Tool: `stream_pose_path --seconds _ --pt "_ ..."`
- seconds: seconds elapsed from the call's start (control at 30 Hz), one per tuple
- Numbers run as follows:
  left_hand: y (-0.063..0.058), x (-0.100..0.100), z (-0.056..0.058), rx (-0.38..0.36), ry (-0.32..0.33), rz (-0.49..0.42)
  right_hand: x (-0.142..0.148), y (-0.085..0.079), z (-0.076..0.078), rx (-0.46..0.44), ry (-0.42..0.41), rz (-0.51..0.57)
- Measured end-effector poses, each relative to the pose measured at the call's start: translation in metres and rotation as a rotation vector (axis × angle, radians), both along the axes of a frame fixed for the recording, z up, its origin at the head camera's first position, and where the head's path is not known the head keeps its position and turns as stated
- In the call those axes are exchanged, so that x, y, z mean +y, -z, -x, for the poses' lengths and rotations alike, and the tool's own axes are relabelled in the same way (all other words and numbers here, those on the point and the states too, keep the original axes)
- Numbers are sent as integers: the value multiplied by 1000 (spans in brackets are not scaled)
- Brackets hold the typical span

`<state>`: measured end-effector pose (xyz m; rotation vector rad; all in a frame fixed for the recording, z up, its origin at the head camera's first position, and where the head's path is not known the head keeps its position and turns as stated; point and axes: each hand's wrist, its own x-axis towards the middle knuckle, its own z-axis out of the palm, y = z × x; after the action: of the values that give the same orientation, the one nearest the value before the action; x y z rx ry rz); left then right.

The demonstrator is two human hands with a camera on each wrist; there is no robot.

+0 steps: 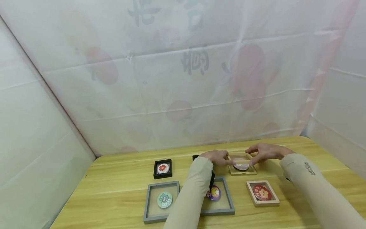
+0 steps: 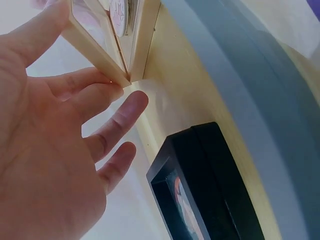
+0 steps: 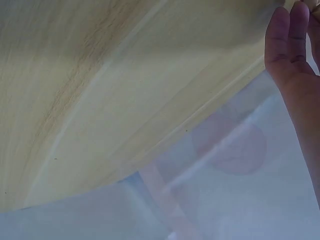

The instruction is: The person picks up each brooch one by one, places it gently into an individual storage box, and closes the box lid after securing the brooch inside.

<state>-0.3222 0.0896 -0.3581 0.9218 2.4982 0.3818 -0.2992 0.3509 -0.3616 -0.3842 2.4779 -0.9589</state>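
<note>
A light wooden display frame (image 1: 242, 173) stands partly unfolded at the back right, with a round pale badge (image 1: 241, 166) inside it. My left hand (image 1: 216, 157) pinches the left side of its raised half. In the left wrist view the thumb and forefinger of the left hand (image 2: 55, 125) hold that wooden half (image 2: 95, 57), while the other fingers stick out loosely. On the opposite side my right hand (image 1: 266, 152) grips the frame between thumb and fingers. The right wrist view catches the right hand (image 3: 295, 55) only at its edge, its fingertips mostly cut off.
Nearer on the wooden table (image 1: 114, 190) lies a small pale frame (image 1: 271, 204) with a red star badge (image 1: 261, 192). Two grey frames (image 1: 147, 203) hold round badges, one partly behind the left sleeve (image 1: 190, 194). A black frame (image 1: 154, 171) with a flower badge sits left; another black frame (image 2: 205, 165) is beside the left hand.
</note>
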Motion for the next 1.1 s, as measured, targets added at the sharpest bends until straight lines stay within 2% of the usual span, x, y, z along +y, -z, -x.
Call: stream_pose_path --seconds 0.17,0.33,0.63,1.1 --pt "-1 1 0 67 3 33 -4 -3 1 59 -14 -30" --pt "0 4 0 75 -9 30 -6 1 0 110 -16 -57" --pt "3 8 -7 87 -51 43 -4 5 -4 138 -11 -64" --pt "-1 14 -15 191 -51 120 -6 15 -5 170 25 -37"
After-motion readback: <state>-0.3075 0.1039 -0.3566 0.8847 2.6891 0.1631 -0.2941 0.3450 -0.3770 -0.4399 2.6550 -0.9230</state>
